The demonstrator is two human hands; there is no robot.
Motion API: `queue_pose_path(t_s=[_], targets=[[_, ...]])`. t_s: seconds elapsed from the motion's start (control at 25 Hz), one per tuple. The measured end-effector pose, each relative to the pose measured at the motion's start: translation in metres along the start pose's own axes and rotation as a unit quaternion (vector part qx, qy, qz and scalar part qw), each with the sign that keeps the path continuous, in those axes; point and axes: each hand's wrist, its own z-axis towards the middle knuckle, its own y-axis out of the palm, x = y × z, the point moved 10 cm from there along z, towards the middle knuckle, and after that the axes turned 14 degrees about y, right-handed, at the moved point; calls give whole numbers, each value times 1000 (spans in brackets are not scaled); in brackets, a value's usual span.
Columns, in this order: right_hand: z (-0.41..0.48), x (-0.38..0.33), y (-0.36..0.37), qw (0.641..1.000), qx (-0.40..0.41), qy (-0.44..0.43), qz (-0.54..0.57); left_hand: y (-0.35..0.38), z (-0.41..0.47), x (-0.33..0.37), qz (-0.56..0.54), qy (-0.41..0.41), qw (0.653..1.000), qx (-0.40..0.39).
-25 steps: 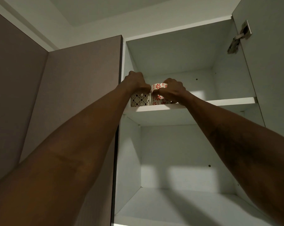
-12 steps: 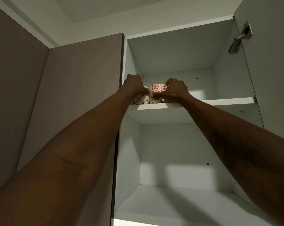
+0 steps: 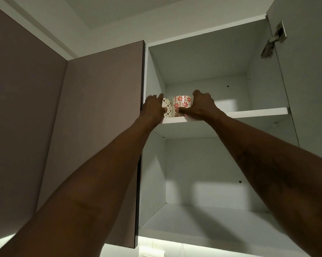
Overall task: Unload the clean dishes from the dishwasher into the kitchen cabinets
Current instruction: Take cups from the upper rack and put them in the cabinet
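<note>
Two mugs stand side by side at the left end of the upper cabinet shelf (image 3: 258, 112). The left mug (image 3: 167, 108) is white with a dark diamond pattern; my left hand (image 3: 153, 108) wraps its left side. The right mug (image 3: 182, 104) is white with red flowers; my right hand (image 3: 200, 106) grips its right side, thumb across its lower front. Both mugs rest on the shelf, partly hidden by my fingers.
The open wall cabinet has white walls and a lower shelf (image 3: 212, 221) below. Its door (image 3: 304, 89) swings open at the right, with a metal hinge (image 3: 273, 41). A closed brown cabinet door (image 3: 101, 127) adjoins on the left.
The mugs have slid back on the shelf and stand upright. My hands have shifted from the mugs' tops to their outer sides. The view has tilted slightly downward.
</note>
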Motion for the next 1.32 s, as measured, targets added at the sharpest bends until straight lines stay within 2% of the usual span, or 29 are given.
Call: queue_pose_path(t_s=[0.2, 0.32, 0.48, 0.68, 0.84, 1.04, 1.32], targets=[[-36, 3, -19, 998, 51, -44, -6, -9, -35, 18, -36, 22, 999, 24], [-63, 4, -26, 997, 55, -55, 14, -9, -65, 26, -41, 25, 999, -7], [-106, 1, -24, 997, 23, -77, -16, -23, -100, 38, -42, 34, 997, -57], [-175, -2, -30, 996, -4, -66, -62, -50, -152, 58, -72, 87, 990, -88], [-258, -2, -34, 991, -38, -61, -109, -48, -228, 73, -99, 85, 977, -168], [-360, 20, -32, 981, -102, -21, -165, -43, -332, 122, -147, 97, 950, -257], [-470, 53, -55, 961, -171, 27, -214, -50, -433, 184, -185, 109, 925, -313]])
